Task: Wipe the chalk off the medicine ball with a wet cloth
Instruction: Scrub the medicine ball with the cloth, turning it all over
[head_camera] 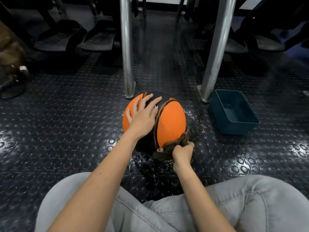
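Note:
An orange and black medicine ball (170,121) sits on the dark studded floor in front of my knees. My left hand (143,114) lies flat on top of it, fingers spread and straight. My right hand (184,152) grips a bunched, dark brown wet cloth (168,147) and holds it against the ball's lower near side. Water drops glisten on the floor around the ball. A small white mark shows on the ball near my left thumb.
A teal plastic tub (234,113) stands on the floor to the right of the ball. Two metal posts (127,52) (215,52) rise just behind the ball. Gym machine pedals (98,39) lie further back. My grey-trousered legs (234,206) fill the bottom.

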`<state>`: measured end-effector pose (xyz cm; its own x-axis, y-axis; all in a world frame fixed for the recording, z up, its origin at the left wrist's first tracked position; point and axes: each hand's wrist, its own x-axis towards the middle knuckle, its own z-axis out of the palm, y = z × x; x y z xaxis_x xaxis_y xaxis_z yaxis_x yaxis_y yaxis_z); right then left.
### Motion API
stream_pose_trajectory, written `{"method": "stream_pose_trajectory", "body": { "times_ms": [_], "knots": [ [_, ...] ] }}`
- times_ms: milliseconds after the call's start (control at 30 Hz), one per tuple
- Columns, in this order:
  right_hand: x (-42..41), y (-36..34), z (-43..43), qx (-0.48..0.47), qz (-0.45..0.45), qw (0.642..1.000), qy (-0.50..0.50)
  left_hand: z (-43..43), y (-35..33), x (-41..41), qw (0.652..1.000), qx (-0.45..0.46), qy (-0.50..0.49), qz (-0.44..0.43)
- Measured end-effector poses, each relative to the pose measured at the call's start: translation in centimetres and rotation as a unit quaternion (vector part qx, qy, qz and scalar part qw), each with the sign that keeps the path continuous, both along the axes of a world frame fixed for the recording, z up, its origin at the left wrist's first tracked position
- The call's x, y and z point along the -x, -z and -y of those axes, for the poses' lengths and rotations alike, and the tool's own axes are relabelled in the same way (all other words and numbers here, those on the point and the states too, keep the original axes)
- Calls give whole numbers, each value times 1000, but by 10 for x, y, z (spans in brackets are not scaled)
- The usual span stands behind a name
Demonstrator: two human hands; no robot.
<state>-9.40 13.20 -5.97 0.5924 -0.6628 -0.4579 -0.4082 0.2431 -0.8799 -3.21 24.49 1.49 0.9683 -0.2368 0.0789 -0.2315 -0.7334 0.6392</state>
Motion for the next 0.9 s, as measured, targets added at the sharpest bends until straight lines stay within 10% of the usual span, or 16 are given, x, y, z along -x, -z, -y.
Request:
{"method": "stream_pose_trajectory", "body": {
  "times_ms": [300,567,900],
  "knots": [
    [17,-57,-32,110,177,977,-53,-9,0,-6,999,34,-5,-24],
    [7,-24,-14,574,234,759,-201,2,-9,-16,997,50,-1,-55],
    [33,12,16,340,-41,925,-166,-2,-14,-39,997,38,-7,-69]
  ]
}}
